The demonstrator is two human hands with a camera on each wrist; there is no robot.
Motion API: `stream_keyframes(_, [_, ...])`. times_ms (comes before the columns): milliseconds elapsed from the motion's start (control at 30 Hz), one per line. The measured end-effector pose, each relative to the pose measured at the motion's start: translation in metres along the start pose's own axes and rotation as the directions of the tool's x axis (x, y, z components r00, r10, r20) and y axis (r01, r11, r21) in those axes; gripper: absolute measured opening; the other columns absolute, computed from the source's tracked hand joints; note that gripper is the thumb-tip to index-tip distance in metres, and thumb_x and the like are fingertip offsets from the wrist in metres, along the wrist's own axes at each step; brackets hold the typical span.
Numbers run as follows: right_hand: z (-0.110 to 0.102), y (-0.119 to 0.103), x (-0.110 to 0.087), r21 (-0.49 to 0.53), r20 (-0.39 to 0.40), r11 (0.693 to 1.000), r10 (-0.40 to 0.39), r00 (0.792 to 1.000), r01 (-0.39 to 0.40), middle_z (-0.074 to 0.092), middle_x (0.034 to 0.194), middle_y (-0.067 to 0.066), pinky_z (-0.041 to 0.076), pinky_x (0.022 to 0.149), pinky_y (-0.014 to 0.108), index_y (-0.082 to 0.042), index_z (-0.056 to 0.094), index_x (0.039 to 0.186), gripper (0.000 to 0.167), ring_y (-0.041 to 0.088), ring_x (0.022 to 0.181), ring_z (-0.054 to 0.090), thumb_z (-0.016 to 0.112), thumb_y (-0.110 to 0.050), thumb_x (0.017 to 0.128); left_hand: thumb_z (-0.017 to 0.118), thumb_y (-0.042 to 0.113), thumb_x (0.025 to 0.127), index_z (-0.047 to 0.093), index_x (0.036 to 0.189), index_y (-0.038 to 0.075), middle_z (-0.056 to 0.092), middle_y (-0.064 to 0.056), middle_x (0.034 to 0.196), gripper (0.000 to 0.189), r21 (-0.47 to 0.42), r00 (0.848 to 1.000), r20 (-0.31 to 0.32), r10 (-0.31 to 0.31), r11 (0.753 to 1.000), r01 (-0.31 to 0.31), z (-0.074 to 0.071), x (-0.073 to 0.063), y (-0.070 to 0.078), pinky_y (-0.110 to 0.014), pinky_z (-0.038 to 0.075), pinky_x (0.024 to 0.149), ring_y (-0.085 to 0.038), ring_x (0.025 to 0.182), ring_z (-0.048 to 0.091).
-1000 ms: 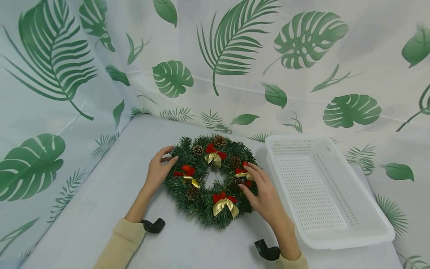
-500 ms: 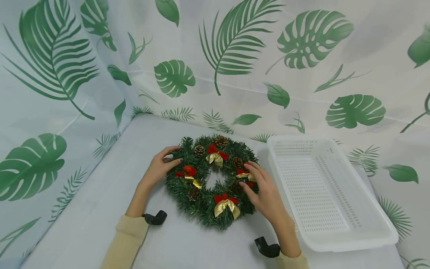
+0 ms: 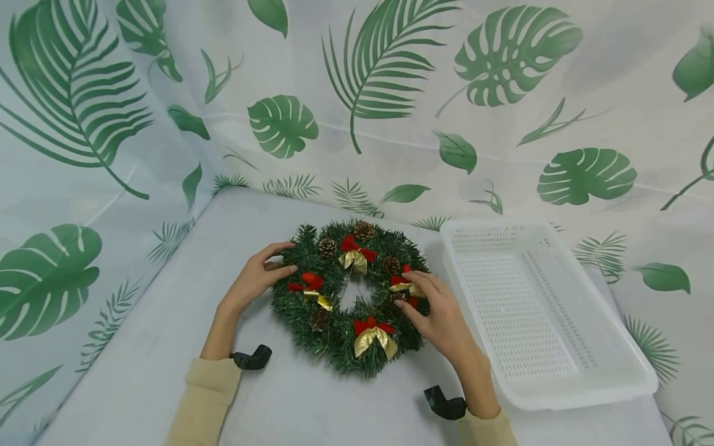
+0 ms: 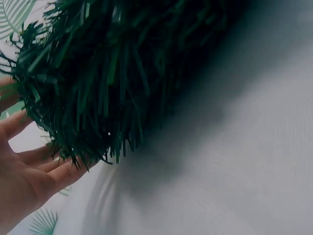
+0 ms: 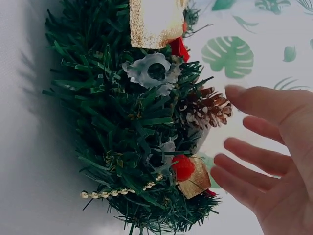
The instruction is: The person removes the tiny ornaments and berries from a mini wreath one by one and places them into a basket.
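At my far left hangs a white cloth printed with green leaves (image 3: 50, 282), which also runs along the back. My left sleeve (image 3: 205, 396) is beige, and a black device (image 3: 253, 357) sits at that wrist. My left hand (image 3: 252, 280) is at the left edge of the wreath (image 3: 337, 347), thumb and fingers apart, fingertips among the green tufts; I cannot tell how firmly they press, as the tufts hide their ends. The wreath lies on the white-covered table (image 3: 301, 412), between my two hands. On its left side is a red and gold bow (image 3: 317, 291), with a brown pinecone (image 3: 320, 319) just below it. At the top sits another bow (image 3: 355, 254), at the bottom a third (image 3: 375, 337), and at the right a fourth (image 3: 413, 289). From my right wrist, a short string of gold beads (image 5: 105, 194) shows at the wreath's side. My right hand (image 3: 442, 316) is at the right bow, fingers spread from the thumb and pinching nothing; the thumb tip is just beside a pinecone, though I cannot tell whether it touches. Farther right stands a white perforated basket (image 3: 640, 375), apart from my fingers.
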State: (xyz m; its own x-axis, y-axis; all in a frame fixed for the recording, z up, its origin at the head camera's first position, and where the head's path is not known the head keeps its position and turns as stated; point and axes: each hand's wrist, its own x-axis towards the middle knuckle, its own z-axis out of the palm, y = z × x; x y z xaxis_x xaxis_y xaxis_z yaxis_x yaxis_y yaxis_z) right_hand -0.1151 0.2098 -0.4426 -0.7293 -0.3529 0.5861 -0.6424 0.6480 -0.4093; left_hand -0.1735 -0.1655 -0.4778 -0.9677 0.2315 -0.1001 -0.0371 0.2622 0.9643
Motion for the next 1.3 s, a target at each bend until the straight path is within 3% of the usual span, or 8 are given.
stream_keyframes(167, [-0.0013,-0.0002,-0.0002,0.012,0.051,1.000,0.002,0.999,-0.002,0.071,0.110,0.016,0.059,0.068,0.043,0.001,0.069,0.122,0.053,0.027,0.085,0.070,0.092,-0.006,0.075,0.070,0.032,0.100,0.050,0.152,0.025,0.029,-0.008,0.168,0.057,0.021,1.000,0.000,0.008,1.000,-0.008,0.0006,0.0021,0.0004,-0.062,0.046,0.107,-0.044,0.143,0.046])
stream_keyframes(400, [-0.0006,-0.0023,-0.0029,0.027,0.161,0.997,0.073,0.984,-0.079,0.072,0.110,0.013,0.062,0.071,0.040,-0.001,0.068,0.124,0.052,0.023,0.085,0.073,0.091,-0.008,0.078,0.070,0.031,0.100,0.050,0.152,0.025,0.030,-0.009,0.168,0.056,0.023,1.000,-0.003,0.000,1.000,0.000,0.0012,0.0017,0.0000,-0.063,0.045,0.108,-0.043,0.143,0.046])
stream_keyframes(533, [0.0014,-0.0029,-0.0024,0.025,0.182,0.997,0.071,0.981,-0.077,0.072,0.110,0.012,0.062,0.072,0.037,-0.001,0.069,0.122,0.050,0.023,0.083,0.074,0.090,-0.005,0.077,0.070,0.031,0.100,0.050,0.152,0.025,0.030,-0.009,0.167,0.056,0.023,1.000,-0.005,-0.001,1.000,0.002,0.0010,0.0008,0.0001,-0.062,0.045,0.107,-0.043,0.142,0.048])
stream_keyframes(800, [0.0056,-0.0026,-0.0038,0.034,0.152,0.999,0.015,0.988,-0.021,0.073,0.110,0.013,0.061,0.070,0.036,0.001,0.071,0.119,0.047,0.022,0.082,0.072,0.089,0.003,0.075,0.070,0.030,0.100,0.050,0.153,0.023,0.032,-0.010,0.167,0.057,0.016,1.000,-0.006,0.014,1.000,-0.014,0.0008,0.0000,0.0021,-0.061,0.046,0.106,-0.043,0.139,0.050])
stream_keyframes(1300, [0.0024,-0.0071,-0.0039,0.079,0.092,0.997,0.016,0.996,-0.024,0.071,0.112,0.013,0.063,0.071,0.036,0.000,0.073,0.119,0.047,0.024,0.088,0.072,0.087,0.007,0.075,0.071,0.030,0.100,0.049,0.153,0.023,0.031,-0.010,0.167,0.058,0.008,1.000,-0.010,0.006,1.000,-0.005,0.0027,-0.0002,0.0050,-0.060,0.047,0.106,-0.043,0.139,0.050])
